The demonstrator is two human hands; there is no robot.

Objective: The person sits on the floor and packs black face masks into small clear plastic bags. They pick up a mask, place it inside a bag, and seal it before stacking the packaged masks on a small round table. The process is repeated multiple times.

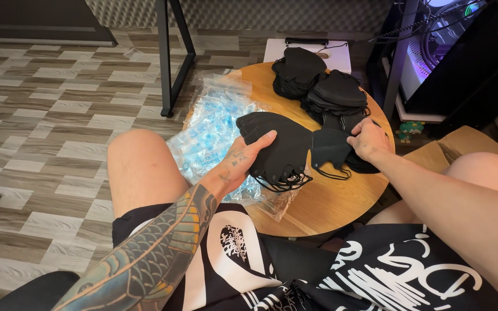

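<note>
The left hand (238, 163) grips a thick stack of black face masks (275, 147), thumb lying across the top of the stack and fingers wrapped beneath it, so that the ear loops dangle in a tangle below. This stack is held just above the near left edge of the round wooden tabletop (324, 201). The right hand (369, 140) is closed in a pinch on a single black mask (331, 148), which sits just beside the held stack, touching or nearly touching it, with its ear loop trailing onto the wood. Behind the right hand, toward the far edge of the tabletop, lie two heaps of black masks (321, 86), piled loosely and overlapping each other. Along the left edge of the tabletop, partly hanging off it and lying under the left hand, is a pile of clear plastic bags (211, 135) with blue print. Beyond the far edge stands a small white box (335, 55). A cardboard box (462, 144) sits off the right edge of the tabletop, on the floor beside the person's right knee.
</note>
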